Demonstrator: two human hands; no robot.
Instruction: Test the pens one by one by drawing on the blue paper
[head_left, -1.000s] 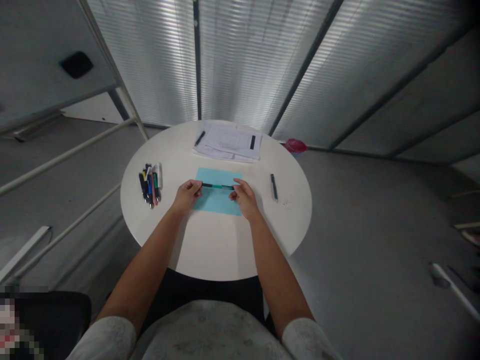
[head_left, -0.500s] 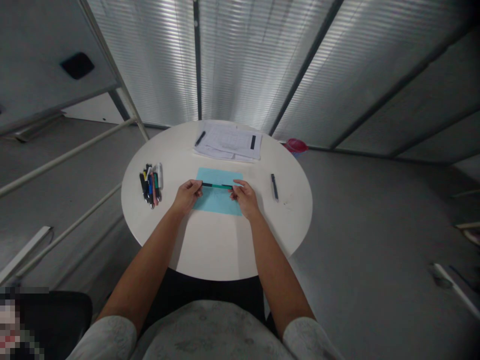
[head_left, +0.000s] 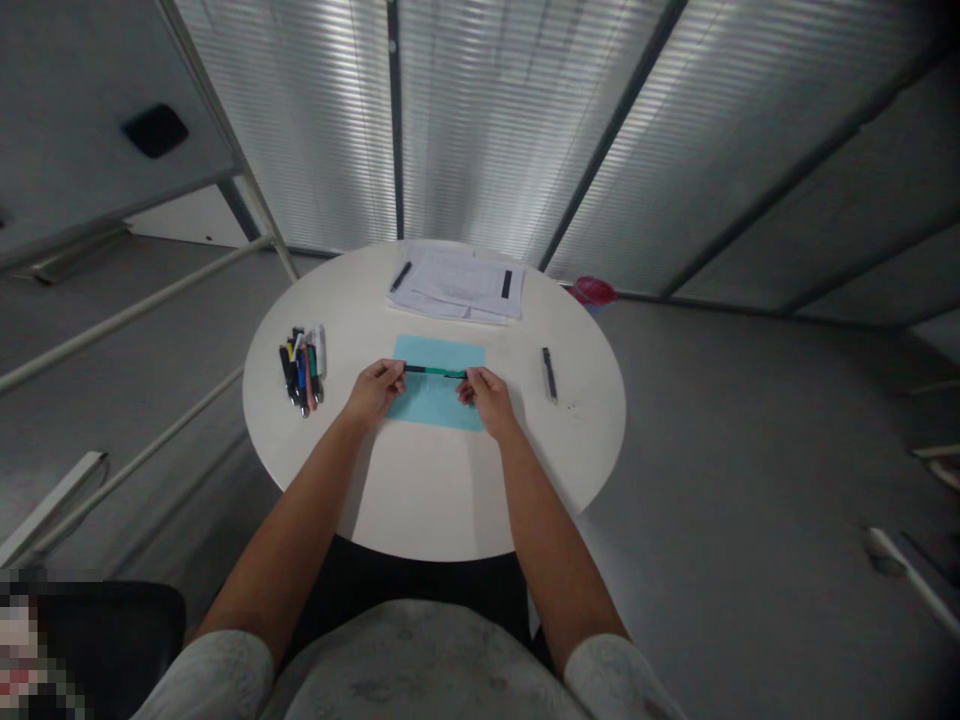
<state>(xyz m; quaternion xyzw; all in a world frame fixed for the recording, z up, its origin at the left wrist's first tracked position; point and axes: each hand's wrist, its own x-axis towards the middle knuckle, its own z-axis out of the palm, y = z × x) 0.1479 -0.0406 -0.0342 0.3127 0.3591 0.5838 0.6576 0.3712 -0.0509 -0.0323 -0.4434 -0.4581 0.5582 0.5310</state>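
A green and black pen [head_left: 436, 372] is stretched level between my two hands, above a light blue sheet of paper [head_left: 435, 412]. My left hand [head_left: 377, 391] pinches its black end between thumb and fingers. At the other end, my right hand [head_left: 487, 398] is closed on the pen, the fingers covering its tip. The sheet lies flat on the round white table [head_left: 420, 490], its left and right edges partly hidden by my hands. Off to the right of my right hand lies a dark pen [head_left: 550, 375].
Several pens and markers [head_left: 303, 370] lie bunched at the table's left. Printed papers [head_left: 457, 285] are stacked at the far edge, with a black pen [head_left: 400, 277] on them. Beyond the table, a red basin [head_left: 594, 290] stands on the floor. A black chair [head_left: 112, 640] is at lower left.
My right hand's raised index finger has come down onto the pen, closing the grip. The left hand and the pen stay nearly in place.
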